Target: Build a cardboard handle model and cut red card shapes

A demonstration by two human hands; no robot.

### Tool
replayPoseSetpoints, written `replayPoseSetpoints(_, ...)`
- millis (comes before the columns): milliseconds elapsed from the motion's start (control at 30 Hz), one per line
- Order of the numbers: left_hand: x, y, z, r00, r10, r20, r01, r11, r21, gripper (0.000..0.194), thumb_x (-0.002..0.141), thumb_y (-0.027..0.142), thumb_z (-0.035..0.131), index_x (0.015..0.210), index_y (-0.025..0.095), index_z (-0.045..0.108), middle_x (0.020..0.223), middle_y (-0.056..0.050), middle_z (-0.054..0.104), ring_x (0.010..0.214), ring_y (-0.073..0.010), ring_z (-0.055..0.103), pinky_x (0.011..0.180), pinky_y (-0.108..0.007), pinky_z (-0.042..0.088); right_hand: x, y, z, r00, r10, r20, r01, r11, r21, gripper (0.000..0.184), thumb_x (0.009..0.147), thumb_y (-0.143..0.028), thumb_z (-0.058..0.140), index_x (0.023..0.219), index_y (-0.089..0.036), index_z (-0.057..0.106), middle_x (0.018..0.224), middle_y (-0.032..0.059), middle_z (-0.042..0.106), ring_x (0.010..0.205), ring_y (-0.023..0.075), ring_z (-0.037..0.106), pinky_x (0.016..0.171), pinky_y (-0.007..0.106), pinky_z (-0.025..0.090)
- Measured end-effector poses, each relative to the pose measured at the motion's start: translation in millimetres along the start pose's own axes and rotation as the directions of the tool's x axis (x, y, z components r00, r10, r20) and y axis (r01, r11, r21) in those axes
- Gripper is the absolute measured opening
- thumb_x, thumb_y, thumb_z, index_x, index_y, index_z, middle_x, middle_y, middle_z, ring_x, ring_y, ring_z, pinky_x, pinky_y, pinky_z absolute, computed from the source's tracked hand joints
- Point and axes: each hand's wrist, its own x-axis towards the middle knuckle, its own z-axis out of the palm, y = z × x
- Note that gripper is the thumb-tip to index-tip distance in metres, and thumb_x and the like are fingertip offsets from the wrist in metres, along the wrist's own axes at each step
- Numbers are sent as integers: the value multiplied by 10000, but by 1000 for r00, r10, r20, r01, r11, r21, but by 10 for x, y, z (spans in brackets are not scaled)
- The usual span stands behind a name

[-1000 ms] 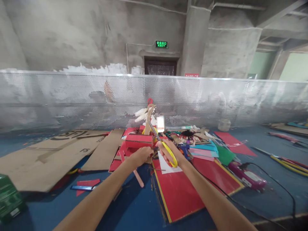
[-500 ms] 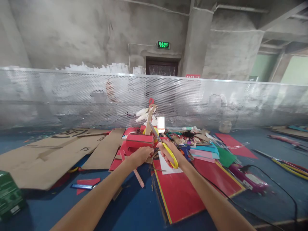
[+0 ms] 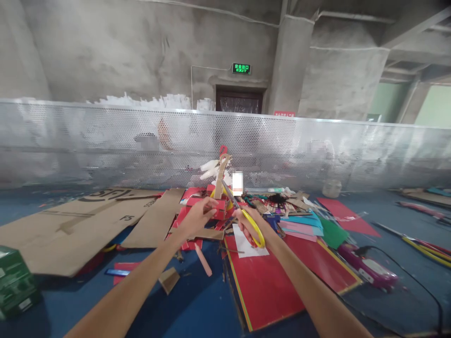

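Observation:
In the head view my right hand (image 3: pixel 245 226) is closed round a pair of scissors with yellow handles (image 3: pixel 260 236). Their blades point away from me, towards an upright brown cardboard strip (image 3: pixel 219 184) with a curved top. My left hand (image 3: pixel 201 215) is at a small red box (image 3: pixel 221 206), its fingers slightly curled and apart; whether they touch the box I cannot tell. Below that hand lies a narrow cardboard strip (image 3: pixel 207 233) on red scraps. White plastic-like pieces (image 3: pixel 209 170) and a red hooked shape (image 3: pixel 223 150) show behind the upright strip.
Large cardboard sheets (image 3: pixel 81 227) lie at left, near a green box (image 3: pixel 16 281) and a blue cutter (image 3: pixel 117 272). Red board (image 3: pixel 268 286), a corded purple tool (image 3: pixel 369 267) and more scissors (image 3: pixel 419 249) lie at right. A perforated metal screen (image 3: pixel 105 145) stands behind.
My left hand has moved up and slightly left onto the red box area, and its fingers have come apart. The cardboard strip beneath it now shows. My right hand still holds the scissors.

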Motion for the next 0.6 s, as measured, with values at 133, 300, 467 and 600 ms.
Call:
replayPoseSetpoints(133,-14,113,-124,990,-124,-63,97,939,-331,276,834,322,650,1065,193,571,910,-33,678,844,-183,663,790,-323,518,24,49,19,999,23,-22,-23,1000,12,650,819,-826,446,976,-198,509,568,-60,508,311,78,397,275,190,319)
replayPoseSetpoints(300,-33,259,-159,964,-200,-178,115,909,-400,288,778,288,705,1031,182,619,952,-32,669,897,-171,649,874,-337,504,34,99,-20,1000,1,15,-1,1000,-13,705,756,-857,498,1001,-197,517,567,-64,496,309,87,400,275,205,312)
replayPoseSetpoints(467,-37,251,-138,939,-279,-203,125,824,-553,292,744,270,737,994,173,623,879,-10,655,843,-155,652,883,-353,536,-19,122,-69,998,-15,68,19,999,-51,544,823,-766,544,880,-228,483,589,-62,460,339,66,373,287,195,306)
replayPoseSetpoints(600,-31,203,-116,936,-312,-164,135,745,-653,304,749,338,766,955,160,631,870,-7,653,816,-141,655,892,-365,555,-46,69,-50,998,-14,67,18,999,-51,528,831,-748,550,827,-229,454,582,-64,450,341,58,346,282,186,277)
